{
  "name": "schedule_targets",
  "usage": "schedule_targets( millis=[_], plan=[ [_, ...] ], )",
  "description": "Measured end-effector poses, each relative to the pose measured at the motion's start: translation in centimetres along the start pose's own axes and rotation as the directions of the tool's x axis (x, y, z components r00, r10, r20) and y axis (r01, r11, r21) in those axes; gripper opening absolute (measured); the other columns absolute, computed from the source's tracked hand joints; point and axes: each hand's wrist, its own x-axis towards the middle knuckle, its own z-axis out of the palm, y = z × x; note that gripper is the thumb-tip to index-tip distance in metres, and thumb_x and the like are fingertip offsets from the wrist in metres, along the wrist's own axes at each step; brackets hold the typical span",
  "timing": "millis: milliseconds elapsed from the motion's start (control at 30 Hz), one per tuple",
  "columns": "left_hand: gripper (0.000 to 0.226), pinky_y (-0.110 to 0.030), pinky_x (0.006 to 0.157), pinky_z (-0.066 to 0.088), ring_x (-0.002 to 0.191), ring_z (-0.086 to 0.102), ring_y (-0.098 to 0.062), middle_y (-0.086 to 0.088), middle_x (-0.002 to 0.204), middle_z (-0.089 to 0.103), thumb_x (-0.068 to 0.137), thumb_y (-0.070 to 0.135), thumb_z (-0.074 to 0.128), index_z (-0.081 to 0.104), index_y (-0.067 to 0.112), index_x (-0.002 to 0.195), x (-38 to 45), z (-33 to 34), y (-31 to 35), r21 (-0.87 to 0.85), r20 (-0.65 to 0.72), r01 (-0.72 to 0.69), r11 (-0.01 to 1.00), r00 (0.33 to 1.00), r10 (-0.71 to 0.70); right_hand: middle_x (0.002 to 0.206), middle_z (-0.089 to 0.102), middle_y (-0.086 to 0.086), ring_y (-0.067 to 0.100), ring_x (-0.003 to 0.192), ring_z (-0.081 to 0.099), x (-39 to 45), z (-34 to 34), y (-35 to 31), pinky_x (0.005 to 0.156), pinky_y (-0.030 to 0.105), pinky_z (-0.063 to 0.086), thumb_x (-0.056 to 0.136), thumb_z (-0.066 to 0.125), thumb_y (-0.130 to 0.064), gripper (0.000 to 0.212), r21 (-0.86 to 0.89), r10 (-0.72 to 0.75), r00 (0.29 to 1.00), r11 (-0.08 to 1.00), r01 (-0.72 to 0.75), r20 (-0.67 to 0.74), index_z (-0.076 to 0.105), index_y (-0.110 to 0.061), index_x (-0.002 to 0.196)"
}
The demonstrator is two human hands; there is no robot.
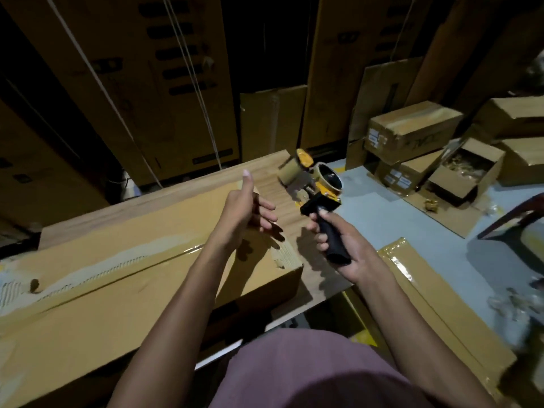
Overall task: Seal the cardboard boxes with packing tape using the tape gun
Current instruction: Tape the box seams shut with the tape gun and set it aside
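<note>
The right hand (343,245) is gripping the tape gun (316,187) at one o'clock of the loose-fingered, empty left hand (247,207), and should be lowering it flat onto the box (117,290) seam.

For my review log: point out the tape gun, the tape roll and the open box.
tape gun (334,237), head view, black handle.
tape roll (290,173), head view, outer face.
open box (450,184), head view, front wall.

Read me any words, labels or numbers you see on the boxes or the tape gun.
None can be read.
Tall cartons: dark printed bars and marks, blurred.
Small stacked boxes: white stickers, too small; dark scrawl, illegible.
Tape gun: no lettering visible.
Long box: only tape.
</note>
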Motion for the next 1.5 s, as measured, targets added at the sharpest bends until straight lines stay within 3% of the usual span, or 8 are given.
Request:
schedule_targets(
  millis=[133, 233, 433, 700, 1000, 1200, 1367, 1500],
  plan=[
    [0.105, -0.024, 0.047, 0.047, 0.051, 0.062, -0.022, -0.018, 0.069, 0.069, 0.089, 0.084, 0.009, 0.069, -0.001, 0.078, 0.8, -2.2, 1.2, -0.048, 0.168, 0.133, 0.990, 0.978, -0.123, 0.084, 0.073, 0.018, 0.016, 0.051, 0.058, -0.6, 2.0, 2.2, 0.044, 0.026, 0.051, 0.099, 0.068, -0.017, 0.015, -0.396, -0.146, 0.987, 0.912, 0.107, -0.069, 0.061, -0.004, 0.102],
    [0.101, -0.026, 0.052, 0.048, 0.054, 0.062, -0.020, -0.015, 0.071, 0.070, 0.088, 0.086, 0.016, 0.069, 0.001, 0.081, 0.9, -4.3, 1.4, -0.006, 0.265, 0.203, 0.979, 0.944, -0.195, 0.087, 0.075, 0.019, 0.021, 0.055, 0.061, -0.9, 2.8, 3.5, 0.048, 0.030, 0.054, 0.096, 0.072, -0.017, 0.017, -0.537, -0.250, 0.967, 0.823, 0.183, -0.055, 0.062, -0.004, 0.103],
    [0.080, -0.024, 0.053, 0.053, 0.058, 0.065, -0.015, -0.009, 0.076, 0.073, 0.091, 0.077, 0.038, 0.068, 0.003, 0.092, 0.7, -6.4, 1.1, -0.073, 0.422, 0.257, 0.964, 0.883, -0.204, 0.083, 0.072, 0.016, 0.026, 0.056, 0.062, -1.9, 4.6, 5.7, 0.048, 0.032, 0.056, 0.097, 0.068, -0.007, 0.023, -0.598, -0.416, 0.909, 0.731, 0.329, -0.008, 0.058, 0.005, 0.114],
    [0.053, -0.023, 0.049, 0.057, 0.053, 0.070, -0.014, -0.010, 0.068, 0.073, 0.085, 0.054, 0.061, 0.076, 0.003, 0.076, 1.6, -7.2, 1.5, -0.140, 0.601, 0.400, 0.906, 0.762, -0.243, 0.084, 0.070, 0.019, 0.021, 0.052, 0.060, -2.6, 5.3, 6.0, 0.046, 0.030, 0.055, 0.099, 0.063, -0.001, 0.019, -0.542, -0.479, 0.877, 0.731, 0.415, 0.025, 0.056, -0.001, 0.116],
    [0.036, -0.016, 0.042, 0.046, 0.046, 0.057, -0.007, -0.001, 0.061, 0.064, 0.102, 0.032, 0.054, 0.068, 0.009, 0.078, 2.9, -8.4, 2.9, 0.040, 0.523, 0.352, 0.935, 0.790, -0.320, 0.084, 0.072, 0.018, 0.026, 0.055, 0.060, -1.5, 4.5, 5.3, 0.049, 0.035, 0.056, 0.098, 0.065, -0.002, 0.015, -0.581, -0.505, 0.862, 0.689, 0.434, 0.044, 0.057, -0.001, 0.111],
    [0.016, -0.017, 0.051, 0.050, 0.058, 0.061, -0.008, -0.004, 0.081, 0.068, 0.084, 0.023, 0.074, 0.077, 0.008, 0.084, 5.0, -8.5, 2.4, -0.046, 0.459, 0.434, 0.900, 0.809, -0.367, 0.085, 0.073, 0.014, 0.028, 0.058, 0.061, 0.6, 3.6, 4.0, 0.055, 0.038, 0.057, 0.099, 0.066, -0.008, 0.020, -0.602, -0.516, 0.856, 0.680, 0.419, 0.013, 0.058, -0.005, 0.117],
    [0.010, -0.017, 0.045, 0.050, 0.049, 0.062, -0.009, -0.008, 0.076, 0.068, 0.097, 0.013, 0.065, 0.066, 0.004, 0.092, 7.2, -7.1, 3.4, -0.111, 0.290, 0.422, 0.900, 0.880, -0.376, 0.088, 0.075, 0.014, 0.029, 0.060, 0.063, 2.6, 3.4, 2.7, 0.056, 0.042, 0.057, 0.099, 0.068, -0.013, 0.020, -0.671, -0.497, 0.868, 0.640, 0.375, 0.011, 0.058, -0.006, 0.114],
    [0.012, -0.025, 0.046, 0.053, 0.053, 0.064, -0.015, -0.011, 0.076, 0.068, 0.091, 0.008, 0.072, 0.068, 0.002, 0.082, 9.1, -6.4, 4.1, 0.121, 0.039, 0.212, 0.970, 0.975, -0.218, 0.081, 0.073, 0.016, 0.029, 0.056, 0.067, 4.7, 3.1, 2.9, 0.053, 0.057, 0.059, 0.093, 0.073, -0.024, 0.026, -0.772, -0.512, 0.859, 0.552, 0.314, -0.017, 0.056, -0.007, 0.099]
  ],
)
